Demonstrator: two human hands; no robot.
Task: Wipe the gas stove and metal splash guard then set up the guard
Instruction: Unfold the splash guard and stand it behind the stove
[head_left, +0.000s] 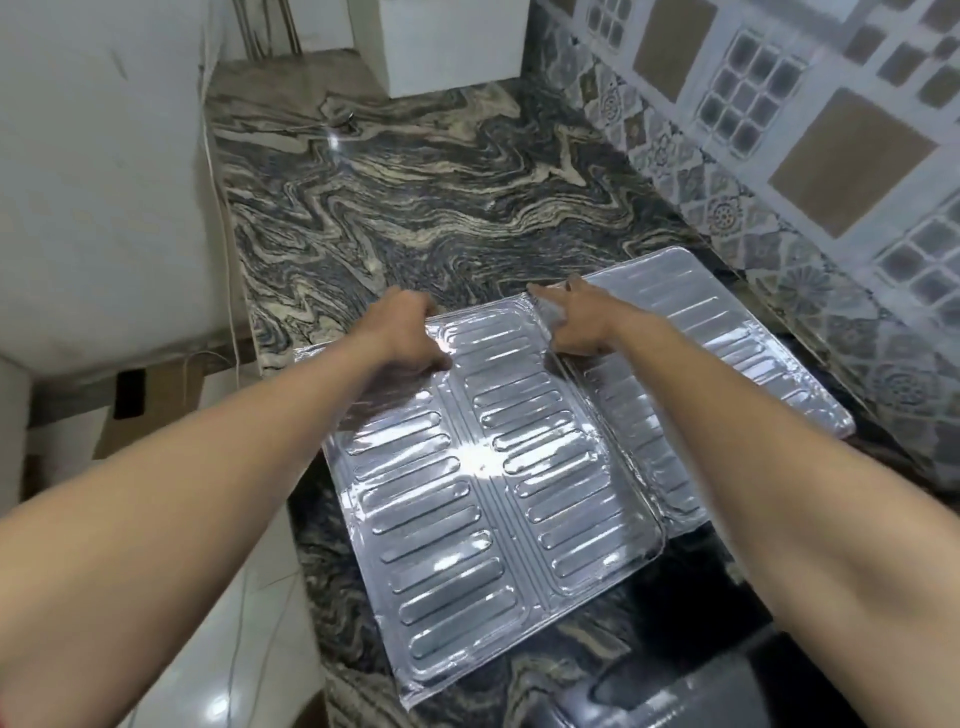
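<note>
A marbled stone countertop (415, 197) carries the metal splash guard (483, 467), lying flat with its ribbed panels partly folded over one another, likely spread for wiping or unfolding. The left hand (410, 332) curls its fingers closed over the far edge; the right hand (576, 322) presses the fold, fingers extended. A dark stove corner (675, 691) shows nearby.

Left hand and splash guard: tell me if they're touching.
Touching. The head view shows the left hand gripping the far edge of the splash guard, thumb pressed on its top surface as it lies flat on the countertop.
</note>
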